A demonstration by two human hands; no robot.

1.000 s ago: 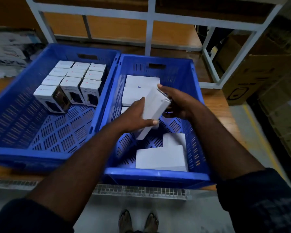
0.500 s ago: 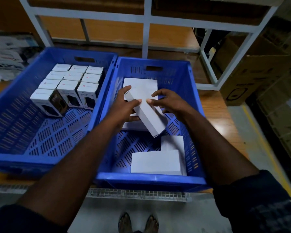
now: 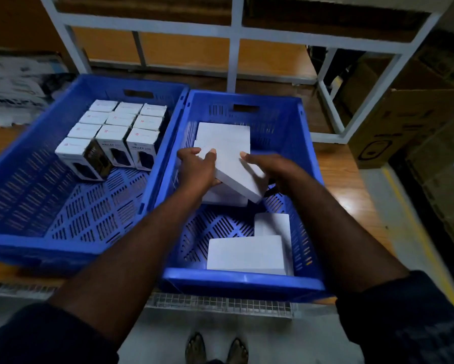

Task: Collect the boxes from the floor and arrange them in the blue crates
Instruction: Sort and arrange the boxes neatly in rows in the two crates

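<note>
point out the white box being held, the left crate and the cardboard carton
white box [image 3: 233, 169], head view, its top face
left crate [image 3: 37, 248], head view, its near rim
cardboard carton [image 3: 399, 122], head view, its front side

We hold a white box [image 3: 236, 174] tilted inside the right blue crate [image 3: 247, 281], our left hand [image 3: 197, 172] gripping its left edge and our right hand [image 3: 275, 169] its right edge.

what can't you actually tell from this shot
All in the head view:
- Stack under the tilted white box: covered by it and the left hand; box count unclear.
- Right hand: palm faces away, so grip or mere touch unclear.
- Small boxes in the left crate: print too dim and small to read fully.
- Cardboard carton: cut off by the right edge.
</note>
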